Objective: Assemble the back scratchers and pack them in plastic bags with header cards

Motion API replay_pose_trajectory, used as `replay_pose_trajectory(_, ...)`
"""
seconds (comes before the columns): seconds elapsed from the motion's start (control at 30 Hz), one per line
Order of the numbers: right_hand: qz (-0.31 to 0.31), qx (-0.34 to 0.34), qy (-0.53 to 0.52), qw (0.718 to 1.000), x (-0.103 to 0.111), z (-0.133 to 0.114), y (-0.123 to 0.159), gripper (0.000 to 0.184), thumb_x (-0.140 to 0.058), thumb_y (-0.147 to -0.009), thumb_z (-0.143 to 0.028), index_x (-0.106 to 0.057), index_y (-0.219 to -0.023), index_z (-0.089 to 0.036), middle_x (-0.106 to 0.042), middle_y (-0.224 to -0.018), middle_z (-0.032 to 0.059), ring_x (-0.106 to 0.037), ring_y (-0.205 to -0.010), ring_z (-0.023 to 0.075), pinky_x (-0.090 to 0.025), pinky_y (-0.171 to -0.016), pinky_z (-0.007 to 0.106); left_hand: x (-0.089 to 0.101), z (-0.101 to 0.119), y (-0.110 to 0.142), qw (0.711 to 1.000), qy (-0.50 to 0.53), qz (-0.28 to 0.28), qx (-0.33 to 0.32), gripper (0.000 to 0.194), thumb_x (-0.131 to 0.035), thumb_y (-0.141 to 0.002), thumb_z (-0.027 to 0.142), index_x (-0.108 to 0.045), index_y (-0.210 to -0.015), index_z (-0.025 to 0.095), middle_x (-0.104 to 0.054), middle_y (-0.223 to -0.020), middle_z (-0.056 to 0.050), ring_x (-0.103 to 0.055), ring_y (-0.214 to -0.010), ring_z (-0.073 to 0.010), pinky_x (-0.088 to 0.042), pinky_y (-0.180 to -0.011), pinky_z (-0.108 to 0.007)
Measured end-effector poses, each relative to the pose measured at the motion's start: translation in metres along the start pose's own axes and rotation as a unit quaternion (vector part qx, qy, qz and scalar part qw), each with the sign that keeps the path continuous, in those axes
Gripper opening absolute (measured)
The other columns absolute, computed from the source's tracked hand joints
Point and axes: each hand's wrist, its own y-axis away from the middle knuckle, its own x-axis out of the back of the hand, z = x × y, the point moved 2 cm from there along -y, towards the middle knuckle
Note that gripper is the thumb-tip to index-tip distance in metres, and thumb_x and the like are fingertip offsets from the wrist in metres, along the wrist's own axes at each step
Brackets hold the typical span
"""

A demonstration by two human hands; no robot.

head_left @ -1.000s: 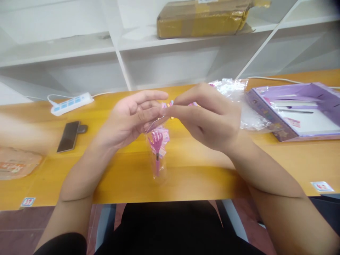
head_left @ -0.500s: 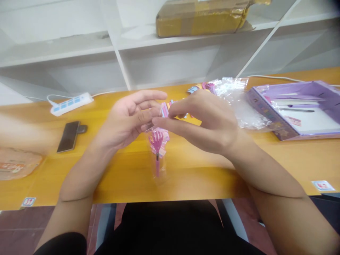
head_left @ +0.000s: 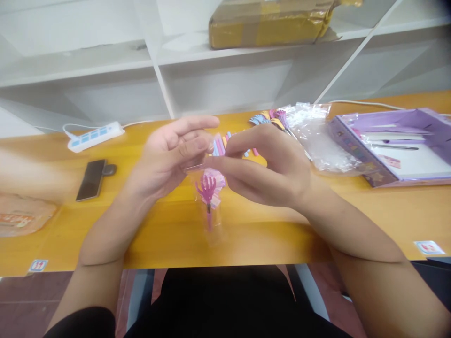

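A clear plastic bag (head_left: 215,234) hangs upright over the table, with a pink hand-shaped back scratcher (head_left: 207,188) inside, its claw uppermost. My left hand (head_left: 176,152) pinches the bag's upper end between thumb and fingers, the index finger stretched out above. From the other side my right hand (head_left: 271,164) meets it, thumb and forefinger pressed together at the bag's top edge; its fingertips are partly blurred. Behind the hands lie pastel sticks (head_left: 220,144) in pink, blue and yellow. Pink printed pieces (head_left: 216,180) show behind the bag.
More back scratchers (head_left: 264,117) and a pile of clear bags (head_left: 324,141) lie at the back right, beside a purple box (head_left: 384,173) holding a pen. A power strip (head_left: 97,137), a phone (head_left: 90,180) and an orange-printed package (head_left: 24,216) are left. Shelves with a taped carton (head_left: 268,23) stand behind.
The bag with the back scratcher has shifted very slightly, and my right fingertips have moved a little to the right along its top. Both hands keep their hold.
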Motion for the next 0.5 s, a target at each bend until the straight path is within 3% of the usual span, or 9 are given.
replay_pose_trajectory(0.13,-0.002,-0.033,-0.027,0.999,-0.0018,0.0007,-0.0003,0.031,-0.064,-0.116,-0.053,-0.081,-0.116,-0.027,-0.071,-0.097,0.0008,-0.068,-0.088,0.0146,-0.061,-0.088,0.034,0.0003,0.0001,0.0005,1.0,-0.018,-0.004,0.004,0.057,-0.096,-0.092,0.072,-0.08,-0.13,0.032,-0.069,-0.087,-0.003,-0.07,-0.076,-0.0213,-0.055,-0.064,-0.037)
replay_pose_trajectory(0.3,0.0,-0.034,-0.038,0.999,-0.006,0.0004,-0.0003,0.03,-0.064,-0.117,-0.052,-0.077,-0.118,-0.025,-0.066,-0.097,0.0016,-0.066,-0.088,0.014,-0.056,-0.082,0.032,-0.0038,-0.0045,-0.0008,0.998,0.061,-0.005,0.004,0.051,-0.102,-0.089,0.062,-0.082,-0.125,0.032,-0.071,-0.088,-0.001,-0.071,-0.074,-0.0188,-0.056,-0.061,-0.033)
replay_pose_trajectory(0.5,0.002,-0.009,-0.032,0.999,-0.0096,0.0021,0.0009,0.034,-0.063,-0.118,-0.056,-0.074,-0.12,-0.023,-0.059,-0.091,0.0009,-0.062,-0.085,0.0132,-0.05,-0.078,0.031,-0.0009,-0.006,0.0002,0.999,0.034,-0.011,-0.012,0.048,-0.097,-0.095,0.062,-0.081,-0.13,0.033,-0.073,-0.089,-0.002,-0.077,-0.08,-0.0232,-0.059,-0.065,-0.037)
